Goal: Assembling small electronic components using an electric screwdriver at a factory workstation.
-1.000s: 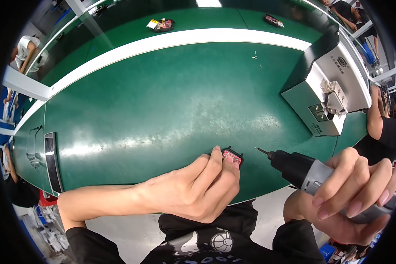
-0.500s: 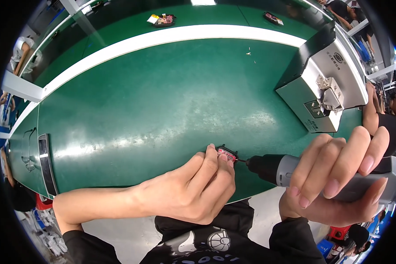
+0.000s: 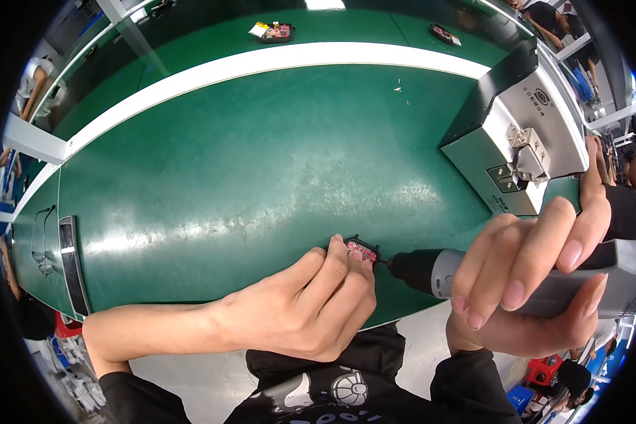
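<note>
My left hand (image 3: 325,304) pinches a small black plastic housing (image 3: 364,249) with a red circuit board inside, at the near edge of the green table. The fingertips cover its near side. My right hand (image 3: 526,283) is wrapped around a grey and black electric screwdriver (image 3: 442,272), held almost level from the right. The thin bit points left and its tip meets the right end of the housing; whether a screw sits there is too small to tell.
A metal screw feeder (image 3: 519,141) stands at the right of the green table (image 3: 247,155). Glasses (image 3: 44,244) and a dark flat bar-shaped thing (image 3: 74,265) lie at the far left. Beyond the white rail (image 3: 297,55) are two more housings (image 3: 272,32). Other people work around.
The screwdriver and my right hand have shifted slightly left, and the bit stays at the housing's right end. My left hand keeps its pinch almost in place.
</note>
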Demonstrator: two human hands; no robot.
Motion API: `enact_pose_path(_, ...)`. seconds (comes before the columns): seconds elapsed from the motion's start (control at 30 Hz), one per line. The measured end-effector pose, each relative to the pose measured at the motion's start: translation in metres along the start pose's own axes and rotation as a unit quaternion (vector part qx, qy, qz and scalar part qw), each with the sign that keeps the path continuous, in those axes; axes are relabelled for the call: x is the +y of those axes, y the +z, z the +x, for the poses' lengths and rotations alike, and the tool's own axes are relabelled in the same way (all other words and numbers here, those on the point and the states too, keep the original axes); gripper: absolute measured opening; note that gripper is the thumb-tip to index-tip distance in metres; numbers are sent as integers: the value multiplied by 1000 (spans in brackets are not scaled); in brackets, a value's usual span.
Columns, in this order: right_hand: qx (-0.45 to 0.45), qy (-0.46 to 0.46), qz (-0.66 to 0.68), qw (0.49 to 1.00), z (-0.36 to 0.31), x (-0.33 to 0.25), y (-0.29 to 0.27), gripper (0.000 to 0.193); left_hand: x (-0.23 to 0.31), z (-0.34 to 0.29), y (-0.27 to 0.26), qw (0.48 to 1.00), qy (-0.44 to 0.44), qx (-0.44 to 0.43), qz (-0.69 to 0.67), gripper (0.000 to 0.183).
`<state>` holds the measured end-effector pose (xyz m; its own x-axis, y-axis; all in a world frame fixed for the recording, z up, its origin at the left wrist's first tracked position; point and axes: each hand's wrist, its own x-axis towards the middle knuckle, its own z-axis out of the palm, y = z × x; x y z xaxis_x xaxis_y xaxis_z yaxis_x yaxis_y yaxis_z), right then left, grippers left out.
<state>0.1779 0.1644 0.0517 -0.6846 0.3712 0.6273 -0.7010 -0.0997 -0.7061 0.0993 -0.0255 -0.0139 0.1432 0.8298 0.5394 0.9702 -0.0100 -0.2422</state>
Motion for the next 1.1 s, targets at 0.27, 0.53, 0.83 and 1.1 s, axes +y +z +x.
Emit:
enact_pose_path(0.27, -46, 43, 31, 997, 2, 2, -5, 27, 1, 2, 0, 999, -29, -5, -31, 20)
enact_pose_path(0.53, -85, 170, -42, 981, 15, -11, 10, 31, 2, 4, -3, 997, -61, -2, -47, 22)
enact_pose_path(0.83, -102, 4, 102, 990, 33, -10, -24, 27, -21, -3, 4, 972, -106, 25, -210, 21)
enact_pose_path(1.1, -54, -50, -116, 991, 102, -80, -100, 26, -149, -8, 20, 949, -288, 36, -122, 18)
